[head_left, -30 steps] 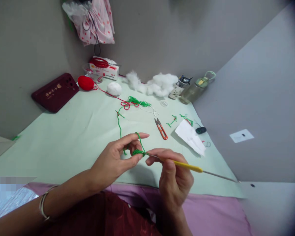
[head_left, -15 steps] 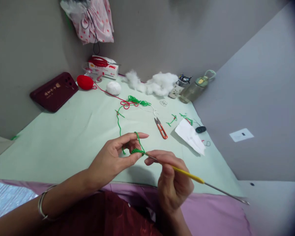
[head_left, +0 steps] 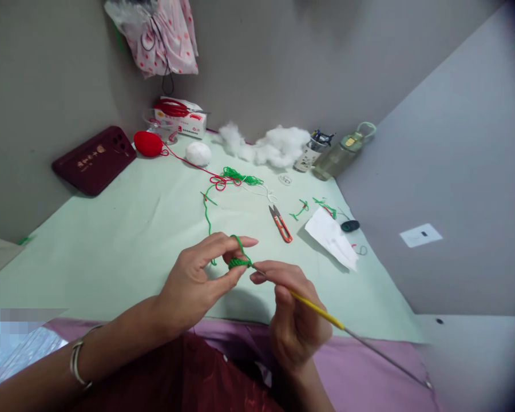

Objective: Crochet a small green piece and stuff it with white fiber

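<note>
Between thumb and fingers, my left hand (head_left: 195,280) pinches a small green crochet piece (head_left: 238,263). Green yarn (head_left: 241,246) loops over its raised index finger and runs down to the piece. My right hand (head_left: 298,312) grips a crochet hook (head_left: 317,308) with a yellow handle and a long metal shaft pointing down to the right. The hook's tip meets the right edge of the green piece; the tip itself is hidden in the stitches. From behind the left hand, a yarn strand (head_left: 206,214) leads back to a green yarn bundle (head_left: 244,176) on the table.
Orange thread snips (head_left: 280,224) and white paper (head_left: 331,237) lie beyond my right hand. Farther back are a red yarn ball (head_left: 148,144), a white ball (head_left: 198,154), fluffy stuffing (head_left: 278,146), a pen cup (head_left: 311,153) and a bottle (head_left: 341,154). A dark red phone (head_left: 95,161) leans at left.
My right hand has shifted slightly left, and the hook's rear end has swung lower. The yarn loop on my left index finger sits a little lower and farther left.
</note>
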A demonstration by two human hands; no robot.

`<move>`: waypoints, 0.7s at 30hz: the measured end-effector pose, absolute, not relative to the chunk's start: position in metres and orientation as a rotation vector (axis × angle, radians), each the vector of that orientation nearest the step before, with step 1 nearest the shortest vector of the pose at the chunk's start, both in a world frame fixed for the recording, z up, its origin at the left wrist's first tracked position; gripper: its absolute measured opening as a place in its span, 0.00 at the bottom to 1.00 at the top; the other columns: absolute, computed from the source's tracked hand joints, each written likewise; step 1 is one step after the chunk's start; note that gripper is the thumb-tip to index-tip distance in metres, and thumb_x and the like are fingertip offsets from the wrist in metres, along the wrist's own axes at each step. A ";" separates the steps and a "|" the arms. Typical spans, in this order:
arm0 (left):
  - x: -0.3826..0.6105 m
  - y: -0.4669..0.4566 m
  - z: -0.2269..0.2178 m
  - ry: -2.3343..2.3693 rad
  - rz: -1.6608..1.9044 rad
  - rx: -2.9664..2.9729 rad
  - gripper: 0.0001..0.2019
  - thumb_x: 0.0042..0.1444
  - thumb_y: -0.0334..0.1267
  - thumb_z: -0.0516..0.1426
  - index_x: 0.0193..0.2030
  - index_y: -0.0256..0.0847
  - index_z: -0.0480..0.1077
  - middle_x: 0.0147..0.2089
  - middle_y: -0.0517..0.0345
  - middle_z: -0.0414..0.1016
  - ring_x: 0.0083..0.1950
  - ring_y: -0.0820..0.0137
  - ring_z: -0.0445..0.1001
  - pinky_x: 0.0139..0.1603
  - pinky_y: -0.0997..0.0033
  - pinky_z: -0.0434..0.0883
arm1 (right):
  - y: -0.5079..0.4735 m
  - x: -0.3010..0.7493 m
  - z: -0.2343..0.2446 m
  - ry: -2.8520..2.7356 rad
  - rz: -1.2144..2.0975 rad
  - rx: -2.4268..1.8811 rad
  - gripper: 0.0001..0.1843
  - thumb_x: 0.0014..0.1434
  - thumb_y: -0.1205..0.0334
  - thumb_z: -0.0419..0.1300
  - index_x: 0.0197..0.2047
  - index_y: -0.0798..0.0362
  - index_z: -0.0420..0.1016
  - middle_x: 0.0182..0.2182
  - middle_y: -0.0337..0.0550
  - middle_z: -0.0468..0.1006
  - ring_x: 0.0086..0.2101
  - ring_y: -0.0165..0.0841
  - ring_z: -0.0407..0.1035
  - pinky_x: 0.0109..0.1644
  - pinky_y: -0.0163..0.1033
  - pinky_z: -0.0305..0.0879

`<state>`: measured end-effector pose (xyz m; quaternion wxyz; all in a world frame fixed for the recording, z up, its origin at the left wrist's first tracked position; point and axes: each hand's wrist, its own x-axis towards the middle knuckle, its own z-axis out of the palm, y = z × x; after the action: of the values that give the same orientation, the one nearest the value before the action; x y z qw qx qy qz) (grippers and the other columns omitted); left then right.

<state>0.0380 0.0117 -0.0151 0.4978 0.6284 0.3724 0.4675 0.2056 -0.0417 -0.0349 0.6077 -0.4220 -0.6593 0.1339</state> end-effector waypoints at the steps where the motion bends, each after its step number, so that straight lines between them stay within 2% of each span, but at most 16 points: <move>1: 0.039 0.011 -0.015 0.906 1.147 1.523 0.15 0.59 0.30 0.63 0.52 0.43 0.82 0.37 0.60 0.75 0.41 0.70 0.75 0.52 0.68 0.71 | -0.042 0.205 -0.039 -1.534 0.277 -0.962 0.15 0.71 0.70 0.56 0.52 0.46 0.79 0.39 0.44 0.86 0.43 0.38 0.82 0.44 0.46 0.79; 4: 0.041 0.012 -0.015 0.918 1.112 1.371 0.14 0.58 0.31 0.65 0.51 0.43 0.82 0.38 0.59 0.75 0.43 0.69 0.74 0.50 0.69 0.72 | -0.042 0.205 -0.050 -1.597 0.146 -0.952 0.17 0.69 0.71 0.57 0.56 0.45 0.78 0.46 0.48 0.86 0.45 0.38 0.82 0.44 0.44 0.80; 7: 0.041 0.014 -0.016 0.853 1.016 1.100 0.17 0.58 0.36 0.67 0.54 0.45 0.81 0.38 0.60 0.74 0.42 0.70 0.72 0.47 0.71 0.70 | -0.041 0.204 -0.050 -1.660 0.080 -0.972 0.18 0.68 0.73 0.59 0.57 0.47 0.78 0.50 0.50 0.85 0.47 0.37 0.82 0.45 0.41 0.81; 12: 0.039 0.015 -0.017 0.760 0.947 0.907 0.23 0.57 0.40 0.70 0.59 0.48 0.79 0.37 0.63 0.72 0.40 0.73 0.69 0.45 0.72 0.67 | -0.040 0.204 -0.037 -1.636 0.104 -0.962 0.17 0.68 0.74 0.58 0.54 0.48 0.79 0.43 0.45 0.86 0.43 0.34 0.82 0.44 0.39 0.81; 17: 0.045 0.012 -0.013 0.731 0.916 0.966 0.30 0.59 0.37 0.69 0.68 0.46 0.70 0.37 0.64 0.73 0.41 0.72 0.70 0.48 0.71 0.66 | -0.038 0.204 -0.045 -1.754 -0.237 -1.034 0.21 0.66 0.74 0.62 0.58 0.47 0.80 0.47 0.48 0.82 0.45 0.37 0.81 0.44 0.40 0.81; 21: 0.045 0.011 -0.006 0.633 0.802 0.764 0.36 0.55 0.38 0.71 0.69 0.41 0.67 0.34 0.65 0.71 0.34 0.76 0.64 0.38 0.74 0.63 | -0.038 0.200 -0.050 -1.683 -0.261 -1.019 0.24 0.63 0.76 0.64 0.58 0.43 0.80 0.43 0.45 0.81 0.42 0.37 0.79 0.42 0.41 0.79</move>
<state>0.0448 0.0115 -0.0056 0.8035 0.3565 0.2953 0.3742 0.1998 -0.0381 -0.0504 0.5468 -0.4301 -0.7099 -0.1100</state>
